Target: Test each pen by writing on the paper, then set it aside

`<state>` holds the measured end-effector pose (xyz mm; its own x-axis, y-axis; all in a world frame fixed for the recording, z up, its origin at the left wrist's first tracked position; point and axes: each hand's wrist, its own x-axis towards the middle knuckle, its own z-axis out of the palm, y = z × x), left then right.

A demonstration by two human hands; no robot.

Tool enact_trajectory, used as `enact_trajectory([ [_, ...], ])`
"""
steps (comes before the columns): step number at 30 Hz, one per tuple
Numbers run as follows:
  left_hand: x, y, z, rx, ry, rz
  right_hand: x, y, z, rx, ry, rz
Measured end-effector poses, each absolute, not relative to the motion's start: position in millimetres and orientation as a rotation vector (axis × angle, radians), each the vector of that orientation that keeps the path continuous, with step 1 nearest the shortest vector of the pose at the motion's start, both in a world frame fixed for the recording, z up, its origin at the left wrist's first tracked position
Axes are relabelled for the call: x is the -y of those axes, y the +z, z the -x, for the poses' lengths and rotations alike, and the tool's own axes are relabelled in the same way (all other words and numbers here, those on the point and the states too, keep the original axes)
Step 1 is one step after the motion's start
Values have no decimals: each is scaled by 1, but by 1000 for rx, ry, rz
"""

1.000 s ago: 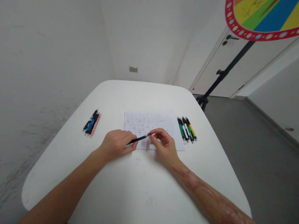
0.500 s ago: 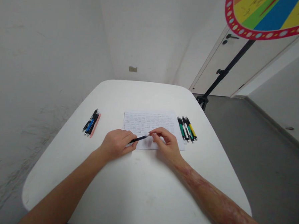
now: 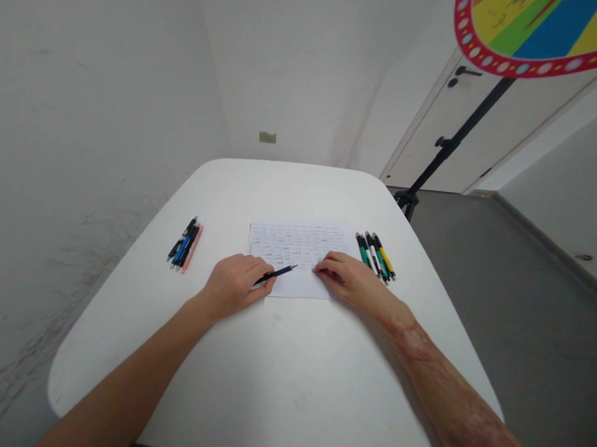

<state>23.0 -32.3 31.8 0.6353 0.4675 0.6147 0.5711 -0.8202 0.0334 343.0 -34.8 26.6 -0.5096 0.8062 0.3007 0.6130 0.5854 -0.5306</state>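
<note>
A slim black pen (image 3: 282,272) points up and to the right from my left hand (image 3: 238,280), whose fingers are closed around its rear part. Its narrow tip is free, over the lower part of a sheet of handwritten paper (image 3: 297,240). My right hand (image 3: 348,277) rests over the sheet's right side, apart from the pen tip. Thumb and fingertips there are pinched together; anything between them is too small or hidden to make out.
On the table (image 3: 290,190), a group of black, blue and pink pens (image 3: 184,245) lies to the left. Several green, white and yellow pens (image 3: 377,257) lie right of the paper. Beyond the table's right side stands a colourful wheel (image 3: 538,36) on a black stand (image 3: 458,138).
My right hand has drawn away from the pen's tip to the right, with its fingers pinched. My left hand still holds the pen in about the same place.
</note>
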Motion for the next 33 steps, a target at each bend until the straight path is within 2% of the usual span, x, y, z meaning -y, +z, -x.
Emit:
enact_trajectory([
  [15,31,32,-24,824,-971,2684,34,17,-337,2176,483,1438],
  [23,30,30,-23,830,-954,2685,32,13,-337,2111,502,1299],
  [28,30,30,-23,818,-916,2704,44,21,-319,1953,704,1146],
  [33,30,30,-24,817,-881,2710,50,20,-304,1776,719,1013],
])
